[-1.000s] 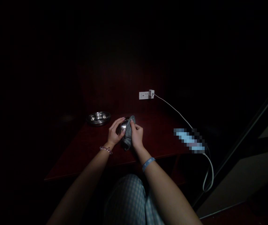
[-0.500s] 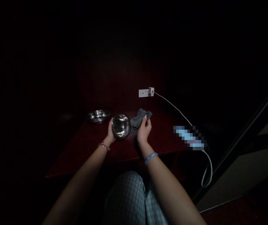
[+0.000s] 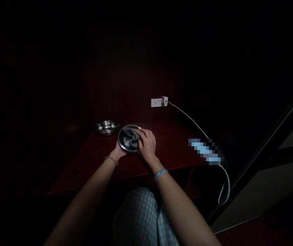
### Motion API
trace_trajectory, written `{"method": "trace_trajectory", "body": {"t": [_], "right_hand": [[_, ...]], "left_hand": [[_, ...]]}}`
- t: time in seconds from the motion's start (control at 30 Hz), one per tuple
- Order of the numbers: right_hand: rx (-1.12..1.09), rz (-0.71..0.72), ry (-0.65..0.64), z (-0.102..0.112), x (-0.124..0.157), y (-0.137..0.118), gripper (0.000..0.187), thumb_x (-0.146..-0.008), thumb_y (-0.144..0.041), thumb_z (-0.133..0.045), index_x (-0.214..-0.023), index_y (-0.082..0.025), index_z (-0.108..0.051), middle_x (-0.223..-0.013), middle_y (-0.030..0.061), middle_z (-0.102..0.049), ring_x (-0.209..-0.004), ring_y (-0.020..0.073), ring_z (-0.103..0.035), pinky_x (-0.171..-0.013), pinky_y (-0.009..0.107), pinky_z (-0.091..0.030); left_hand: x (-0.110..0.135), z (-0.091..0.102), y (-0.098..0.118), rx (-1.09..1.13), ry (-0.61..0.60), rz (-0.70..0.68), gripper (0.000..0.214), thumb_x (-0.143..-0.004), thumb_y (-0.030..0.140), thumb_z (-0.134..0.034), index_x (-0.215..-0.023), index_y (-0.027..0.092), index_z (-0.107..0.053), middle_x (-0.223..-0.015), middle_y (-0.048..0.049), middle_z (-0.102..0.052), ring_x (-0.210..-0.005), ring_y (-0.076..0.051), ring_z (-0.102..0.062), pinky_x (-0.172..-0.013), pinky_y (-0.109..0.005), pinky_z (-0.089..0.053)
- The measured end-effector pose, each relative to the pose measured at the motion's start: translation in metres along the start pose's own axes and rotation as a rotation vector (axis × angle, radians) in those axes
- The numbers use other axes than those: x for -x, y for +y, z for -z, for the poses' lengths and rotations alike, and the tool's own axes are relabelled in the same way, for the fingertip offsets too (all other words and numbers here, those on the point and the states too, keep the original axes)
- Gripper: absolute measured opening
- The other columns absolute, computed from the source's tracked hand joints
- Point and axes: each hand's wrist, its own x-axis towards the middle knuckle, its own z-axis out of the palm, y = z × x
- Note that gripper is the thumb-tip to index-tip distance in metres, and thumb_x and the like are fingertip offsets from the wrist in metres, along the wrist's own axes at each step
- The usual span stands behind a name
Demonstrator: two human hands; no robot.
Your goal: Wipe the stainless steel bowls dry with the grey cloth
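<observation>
A shiny metal bowl point(image 3: 124, 145) is tilted toward me above the dark red table. My left hand point(image 3: 120, 150) grips it from the lower left, most of its fingers hidden behind the bowl. A grey cloth point(image 3: 133, 135) lies bunched inside the bowl, against its inner surface. Over the right side of the bowl, my right hand point(image 3: 147, 143) is closed on the cloth, its fingertips partly out of sight in the folds.
Several stacked metal bowls point(image 3: 107, 127) sit at the table's back left. A wall socket point(image 3: 157, 102) holds a white charger point(image 3: 164, 100), whose cable runs to a blurred-out, light blue item point(image 3: 205, 151) on the right. The table point(image 3: 84, 171) ends in front of my knees.
My right hand has brought the grey cloth leftward from beside the bowl into it. The bowl's opening has tipped more upward in my left hand.
</observation>
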Motion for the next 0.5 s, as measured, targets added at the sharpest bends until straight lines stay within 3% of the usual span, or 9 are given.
{"method": "trace_trajectory", "body": {"t": [0.23, 0.5], "right_hand": [[0.273, -0.121, -0.061, 0.007, -0.001, 0.006, 0.049, -0.096, -0.007, -0.058, -0.134, -0.032, -0.078, -0.142, 0.0082, -0.071, -0.132, 0.0304, -0.052, -0.116, 0.048, -0.041], [0.344, -0.158, -0.355, 0.005, -0.003, -0.01, 0.036, -0.102, -0.017, -0.054, -0.128, -0.018, -0.078, -0.134, 0.0161, -0.076, -0.129, 0.0319, -0.058, -0.112, 0.046, -0.045]], "left_hand": [[-0.003, 0.003, -0.001, 0.013, 0.048, -0.048, 0.048, -0.103, 0.047, -0.052, -0.13, 0.015, -0.074, -0.103, -0.0128, -0.084, -0.101, -0.031, -0.079, -0.104, -0.047, -0.062], [-0.014, 0.007, -0.009, -0.062, 0.037, -0.186, 0.039, -0.094, 0.056, -0.065, -0.101, 0.02, -0.078, -0.09, -0.01, -0.082, -0.093, -0.031, -0.08, -0.097, -0.044, -0.065]]}}
